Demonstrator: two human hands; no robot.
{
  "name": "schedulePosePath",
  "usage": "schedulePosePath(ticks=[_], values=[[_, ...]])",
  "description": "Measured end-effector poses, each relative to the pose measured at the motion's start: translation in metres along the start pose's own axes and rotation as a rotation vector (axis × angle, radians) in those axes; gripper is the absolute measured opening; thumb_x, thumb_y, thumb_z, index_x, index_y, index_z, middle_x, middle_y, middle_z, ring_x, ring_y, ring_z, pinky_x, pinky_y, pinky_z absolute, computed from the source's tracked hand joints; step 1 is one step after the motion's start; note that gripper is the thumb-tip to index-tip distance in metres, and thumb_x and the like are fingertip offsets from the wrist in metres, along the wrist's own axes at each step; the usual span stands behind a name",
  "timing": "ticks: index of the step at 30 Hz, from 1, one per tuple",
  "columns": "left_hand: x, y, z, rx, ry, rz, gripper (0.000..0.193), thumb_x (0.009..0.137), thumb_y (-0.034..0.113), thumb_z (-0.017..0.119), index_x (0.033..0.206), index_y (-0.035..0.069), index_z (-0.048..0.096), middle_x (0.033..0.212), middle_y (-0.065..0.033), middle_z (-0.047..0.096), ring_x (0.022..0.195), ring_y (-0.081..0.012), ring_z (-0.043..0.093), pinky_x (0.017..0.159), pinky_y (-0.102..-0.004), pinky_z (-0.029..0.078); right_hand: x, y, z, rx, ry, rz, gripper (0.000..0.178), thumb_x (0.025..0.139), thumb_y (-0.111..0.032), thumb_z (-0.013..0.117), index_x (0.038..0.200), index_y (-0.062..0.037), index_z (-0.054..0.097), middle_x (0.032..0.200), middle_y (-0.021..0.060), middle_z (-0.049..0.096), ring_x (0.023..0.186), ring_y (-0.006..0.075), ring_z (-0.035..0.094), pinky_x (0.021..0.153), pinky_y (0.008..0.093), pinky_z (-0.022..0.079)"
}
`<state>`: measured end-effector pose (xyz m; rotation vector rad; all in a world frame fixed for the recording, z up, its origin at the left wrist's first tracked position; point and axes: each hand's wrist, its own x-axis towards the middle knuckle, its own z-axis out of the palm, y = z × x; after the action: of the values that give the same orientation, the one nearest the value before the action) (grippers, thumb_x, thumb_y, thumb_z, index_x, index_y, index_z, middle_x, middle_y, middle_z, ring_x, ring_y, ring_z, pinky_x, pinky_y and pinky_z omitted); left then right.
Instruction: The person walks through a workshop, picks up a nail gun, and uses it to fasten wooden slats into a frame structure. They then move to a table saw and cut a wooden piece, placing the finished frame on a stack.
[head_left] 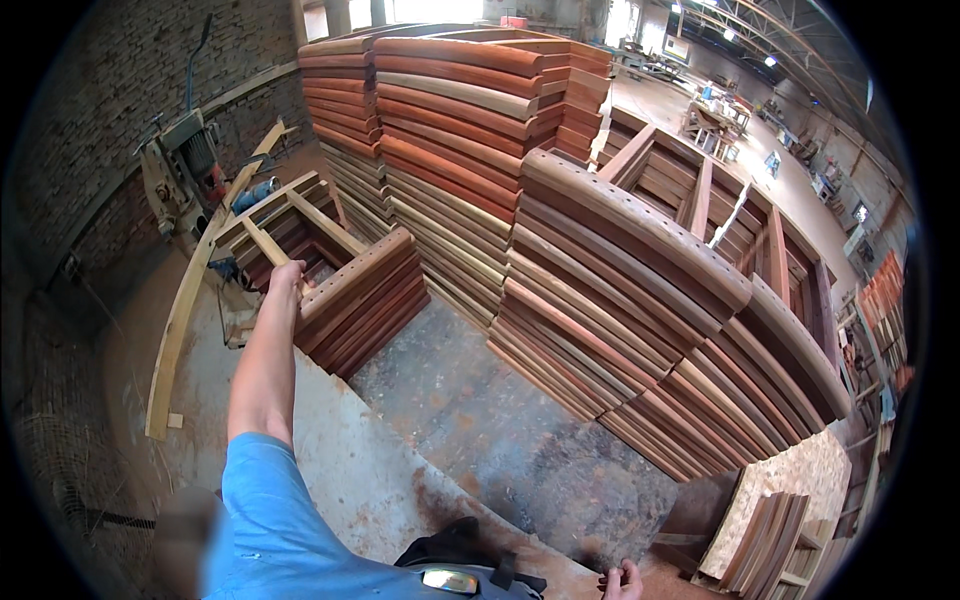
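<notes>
My left arm reaches out to a low stack of wooden frames (370, 300) at the left. At its end my left hand (288, 277) is closed round a crossbar of the top wooden frame (335, 226), close to the thick rounded rail. That rail has a row of small dark holes along its top. Part of the crossbar is hidden under the fingers. Low down at the bottom edge, my right hand (622, 582) is partly cut off by the picture. Its fingers are loosely bent and somewhat apart, and I see nothing held in them.
A tall stack of reddish frames (450, 130) and a long dark brown stack (630, 240) stand ahead and to the right. A machine with a motor (185, 150) and a long plank (185, 330) are at the left. Short wood pieces (765, 545) lie at lower right.
</notes>
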<state>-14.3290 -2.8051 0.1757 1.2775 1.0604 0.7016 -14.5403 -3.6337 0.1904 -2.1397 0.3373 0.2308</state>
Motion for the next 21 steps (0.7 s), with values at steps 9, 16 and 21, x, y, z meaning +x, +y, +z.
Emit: schedulePosePath(ticks=[9, 16, 21], values=[[-0.04, 0.031, -0.024, 1.15, -0.11, 0.152, 0.057, 0.089, 0.045, 0.044, 0.109, -0.003, 0.068, 0.12, -0.0247, 0.062, 0.115, -0.0374, 0.058, 0.099, -0.0437, 0.044, 0.015, 0.014, 0.028, 0.017, -0.026, 0.036, 0.043, 0.094, -0.027, 0.061, 0.12, 0.007, 0.056, 0.089, 0.0154, 0.065, 0.077, 0.0218, 0.061, 0.071, 0.0339, 0.051], [-0.041, 0.028, -0.011, 1.107, 0.033, 0.176, 0.049, 0.087, 0.032, 0.041, 0.107, -0.004, 0.067, 0.116, -0.0261, 0.062, 0.114, -0.0385, 0.059, 0.097, -0.0462, 0.045, 0.018, 0.006, 0.038, -0.028, -0.071, 0.08, 0.041, 0.095, -0.03, 0.059, 0.114, 0.0066, 0.059, 0.091, 0.0191, 0.066, 0.077, 0.0228, 0.062, 0.071, 0.0353, 0.051], [-0.024, 0.019, 0.012, 1.338, -0.058, 0.441, 0.045, 0.088, 0.036, 0.04, 0.095, 0.007, 0.073, 0.103, -0.0173, 0.069, 0.098, -0.0355, 0.064, 0.087, -0.0439, 0.047, 0.012, 0.02, 0.024, -0.01, -0.046, 0.152, 0.041, 0.094, -0.031, 0.06, 0.114, 0.0043, 0.06, 0.093, 0.0184, 0.067, 0.083, 0.0235, 0.062, 0.075, 0.0352, 0.05]])
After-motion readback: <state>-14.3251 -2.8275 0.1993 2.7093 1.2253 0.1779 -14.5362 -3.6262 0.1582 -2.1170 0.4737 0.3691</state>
